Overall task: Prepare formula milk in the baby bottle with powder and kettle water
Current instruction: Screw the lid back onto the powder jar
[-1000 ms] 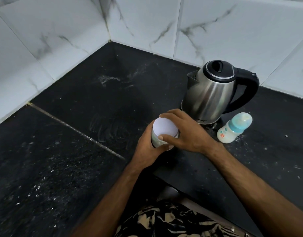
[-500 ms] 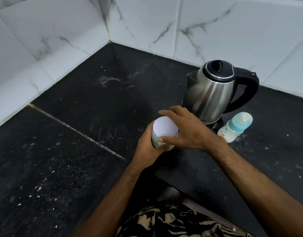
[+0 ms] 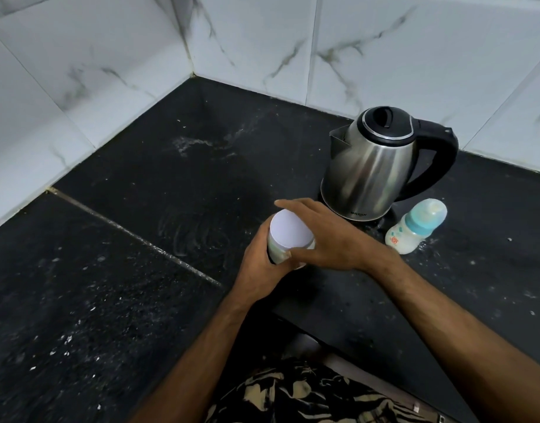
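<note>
Head view, looking down into a worktop corner. Left hand [image 3: 264, 267]: curled shut around the lower body of a small cylindrical powder container [image 3: 288, 239], gripped from the left and below, held just above the worktop [image 3: 110, 294]. Right hand [image 3: 329, 239]: spread over the container's right side, thumb pressed against the wall under the lid, index finger extended and lifted past the far rim, remaining fingers loosely arched; partly open, touching rather than clamping. Container lid: flat, round, matte white, facing the camera; wall below pale with faint greenish print, mostly hidden by both hands. Versus a second ago: right-hand fingers then wrapped closer over the lid's far edge, now raised and straighter; container, left-hand grip, kettle and bottle in the same places. Kettle [image 3: 375, 169]: brushed stainless steel, tapered cylinder, glossy black lid with a chrome ring, thick black loop handle to the right, spout to the left; upright on a dark base just beyond the right hand. Baby bottle [image 3: 415, 228]: translucent white plastic, small red and teal print, teal collar, clear domed cap; standing just right of the kettle base, well apart from both hands. Worktop: black speckled stone, dusted with pale powder smears and flecks, one grouted seam running diagonally. Walls [image 3: 384, 50]: glossy white marble-veined tiles. Camouflage-print garment [image 3: 293, 395] at bottom edge.
</note>
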